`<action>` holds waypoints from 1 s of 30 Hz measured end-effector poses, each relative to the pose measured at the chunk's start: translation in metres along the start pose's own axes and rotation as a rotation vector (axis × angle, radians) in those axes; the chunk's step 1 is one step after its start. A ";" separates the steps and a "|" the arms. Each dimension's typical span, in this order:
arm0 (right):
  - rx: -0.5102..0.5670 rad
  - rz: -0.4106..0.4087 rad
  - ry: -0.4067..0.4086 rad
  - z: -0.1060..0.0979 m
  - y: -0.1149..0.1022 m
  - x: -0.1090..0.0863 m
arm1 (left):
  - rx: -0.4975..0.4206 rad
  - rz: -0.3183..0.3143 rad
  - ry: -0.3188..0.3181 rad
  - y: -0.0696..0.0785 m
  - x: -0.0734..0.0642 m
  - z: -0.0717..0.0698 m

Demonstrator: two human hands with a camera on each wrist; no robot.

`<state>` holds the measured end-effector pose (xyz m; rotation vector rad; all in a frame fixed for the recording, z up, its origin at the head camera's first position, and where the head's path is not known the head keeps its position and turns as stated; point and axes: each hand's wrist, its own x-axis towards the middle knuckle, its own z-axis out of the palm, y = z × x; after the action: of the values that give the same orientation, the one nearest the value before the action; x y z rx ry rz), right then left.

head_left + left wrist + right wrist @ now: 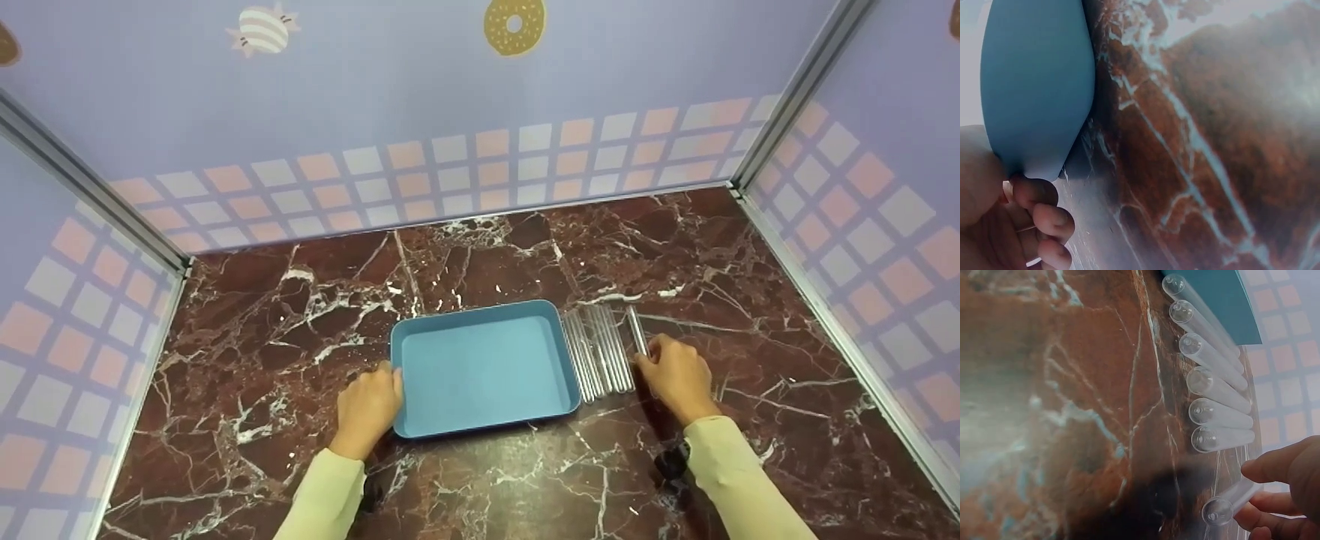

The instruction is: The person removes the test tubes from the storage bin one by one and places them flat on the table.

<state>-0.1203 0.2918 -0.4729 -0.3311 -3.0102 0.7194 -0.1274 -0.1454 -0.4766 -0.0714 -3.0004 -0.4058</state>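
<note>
A shallow blue rectangular tray (pixel 484 375) lies on the marble-patterned surface. My left hand (pixel 369 405) grips its left rim, thumb on the inner side and fingers curled below the edge in the left wrist view. Beside the tray's right wall, several clear round-ended test tubes (pixel 1213 363) lie side by side in a row. One more test tube (pixel 1223 509), set apart to the right of that row, is pinched between thumb and fingers of my right hand (pixel 679 379). Its far end points away from me in the head view.
Purple panels (pixel 405 82) with pink and white checks stand at the back and on both sides. Metal strips (pixel 832 367) edge the dark red marble-patterned surface (pixel 525 480). Dark devices sit under both wrists.
</note>
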 end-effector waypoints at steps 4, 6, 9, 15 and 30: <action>-0.003 -0.003 0.005 0.002 -0.001 0.004 | -0.006 -0.009 -0.006 0.002 -0.002 0.001; -0.010 -0.009 0.011 0.002 -0.001 0.006 | -0.008 -0.012 -0.003 0.003 -0.003 0.001; -0.016 -0.012 0.021 0.003 -0.002 0.007 | -0.011 -0.008 0.002 0.003 -0.004 0.001; -0.008 0.000 0.034 0.007 -0.004 0.009 | -0.002 0.001 0.000 0.002 -0.005 -0.001; 0.004 -0.044 0.051 0.009 -0.012 0.010 | 0.038 -0.003 -0.023 -0.005 -0.004 -0.004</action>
<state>-0.1327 0.2793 -0.4753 -0.2782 -2.9581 0.7030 -0.1236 -0.1518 -0.4745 -0.0688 -3.0301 -0.3512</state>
